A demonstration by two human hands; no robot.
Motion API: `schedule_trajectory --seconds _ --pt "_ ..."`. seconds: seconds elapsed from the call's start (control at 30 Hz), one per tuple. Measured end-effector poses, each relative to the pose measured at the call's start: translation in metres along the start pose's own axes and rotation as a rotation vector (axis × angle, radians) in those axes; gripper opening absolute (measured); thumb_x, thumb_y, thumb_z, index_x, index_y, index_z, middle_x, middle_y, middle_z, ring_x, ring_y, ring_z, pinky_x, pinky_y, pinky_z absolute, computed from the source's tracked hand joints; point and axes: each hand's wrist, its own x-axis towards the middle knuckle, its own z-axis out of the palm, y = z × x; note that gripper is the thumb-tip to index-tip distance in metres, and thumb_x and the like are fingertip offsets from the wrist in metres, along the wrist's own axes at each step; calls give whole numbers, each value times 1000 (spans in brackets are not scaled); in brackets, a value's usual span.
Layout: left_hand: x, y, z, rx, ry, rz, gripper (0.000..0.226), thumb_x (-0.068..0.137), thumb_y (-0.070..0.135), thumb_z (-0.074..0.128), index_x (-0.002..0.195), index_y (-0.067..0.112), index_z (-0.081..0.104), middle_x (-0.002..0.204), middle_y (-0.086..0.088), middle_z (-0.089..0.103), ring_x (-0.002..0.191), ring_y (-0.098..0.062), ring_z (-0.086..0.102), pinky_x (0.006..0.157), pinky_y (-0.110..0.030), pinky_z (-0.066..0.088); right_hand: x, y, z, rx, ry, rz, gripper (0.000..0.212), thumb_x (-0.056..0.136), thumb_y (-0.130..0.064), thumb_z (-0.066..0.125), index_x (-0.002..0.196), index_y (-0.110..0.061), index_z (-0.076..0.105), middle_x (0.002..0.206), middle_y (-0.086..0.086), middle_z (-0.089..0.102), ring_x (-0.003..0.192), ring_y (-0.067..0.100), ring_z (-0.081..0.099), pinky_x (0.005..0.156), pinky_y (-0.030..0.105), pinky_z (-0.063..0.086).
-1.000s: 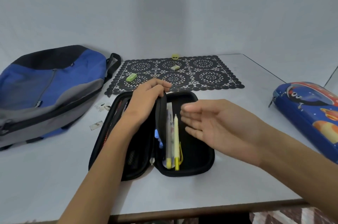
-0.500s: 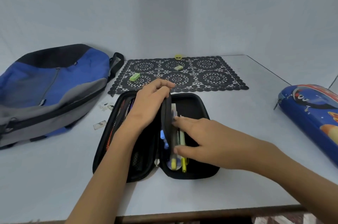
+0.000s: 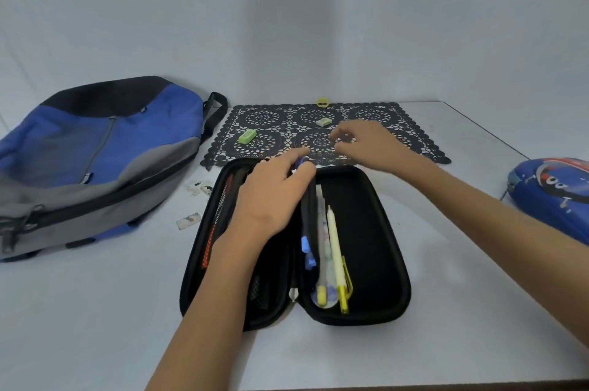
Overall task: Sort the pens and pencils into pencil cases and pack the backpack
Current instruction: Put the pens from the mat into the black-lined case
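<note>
1. A pale table (image 3: 446, 311) set against a plain wall carries everything in view.
2. A blue, grey and black backpack (image 3: 95, 151) lies flat on the table's left side, its strap end just beside the mat's left edge.
3. A black pencil case (image 3: 376, 231) lies opened flat at centre, nearest the person, with an upright divider (image 3: 310, 199) between its two halves.
4. A black lace placemat (image 3: 264, 118) is spread beyond the case, its near edge touching or just meeting the case's far rim.
5. A blue pencil case (image 3: 554, 196) printed with cartoon art sits zipped at the right edge, well apart from the black one.
6. The left hand (image 3: 274, 196) rests over the case's left half, its fingers curled round the top end of the divider.
7. The right hand (image 3: 366, 142) reaches over the middle of the placemat, fingers bent down toward the lace. The fingers are blurred, so it cannot be told whether they pinch anything.
8. A pale yellow pen (image 3: 336, 256) lies lengthwise in the right half, close against the divider, among other pens with blue parts (image 3: 306, 250).
9. A red-patterned pencil (image 3: 220, 224) lies along the left half's outer wall.
10. A green eraser (image 3: 247, 136) sits on the mat's left part.
11. A pale eraser (image 3: 323, 122) sits near the mat's middle, just beyond the right hand's fingers.
12. A yellow sharpener (image 3: 322, 101) stands at the mat's far edge.
13. Small paper scraps (image 3: 188, 220) lie on the table between backpack and black case.
</note>
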Motion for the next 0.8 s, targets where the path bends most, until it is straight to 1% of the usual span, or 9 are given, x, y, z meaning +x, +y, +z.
schedule_trajectory --seconds 0.07,0.23,0.37,0.43,0.47,0.53,0.63,0.7,0.8 --pt "-1 1 0 -12 -2 -8 52 80 47 41 129 38 57 101 19 59 99 -1 47 78 -10 33 32 14 13 -62 -42 74 38 90 -17 52 128 -13 57 129 9 56 103 25 56 84 34 46" --pt "-1 -1 -1 -83 -22 -6 61 74 47 39 130 34 58 99 24 56 97 3 50 87 -20 36 90 31 44 -325 -88 166 44 96 -18 40 138 -6 38 143 15 39 128 35 41 99 47 40" --pt "2 -6 -1 -83 -34 27 62 73 47 40 131 32 58 91 29 54 83 24 46 75 2 30 123 34 52 -375 -117 153 55 95 -10 42 148 -14 28 154 8 28 138 33 31 108 51 35" --pt "3 -7 -1 -84 -30 38 61 74 48 40 130 32 58 86 28 55 79 24 47 70 5 30 134 35 53 -440 -155 113 61 95 -5 41 150 -23 25 158 2 21 141 30 26 108 51 34" --pt "3 -7 -1 -86 -30 41 61 74 48 40 130 31 58 87 26 56 80 21 49 70 5 30 137 36 53 -481 -165 96 61 95 -3 41 150 -26 27 158 2 22 141 30 27 107 50 35" --pt "2 -6 -1 -83 -44 54 55 75 47 40 124 34 61 93 20 59 81 9 53 73 2 33 141 39 54 -539 -109 68 52 96 -3 41 143 -25 39 147 11 39 130 32 42 97 46 42" --pt "3 -6 0 -99 -54 56 24 76 45 40 93 37 54 91 9 58 79 -4 46 71 -15 37 140 40 54 -564 49 11 34 93 0 43 121 -14 57 119 16 59 106 33 57 75 37 42" --pt "4 -8 0 -101 -41 56 33 75 47 40 100 39 59 88 13 59 72 1 47 71 -3 35 138 38 52 -537 107 -8 26 93 -3 46 111 -12 62 112 13 62 102 32 58 71 35 39" --pt "6 -9 0 -72 -29 45 59 74 49 39 127 34 59 85 29 54 79 21 47 71 5 31 131 31 43 -328 150 2 23 94 -10 48 108 -10 67 114 10 63 102 30 58 73 32 39"
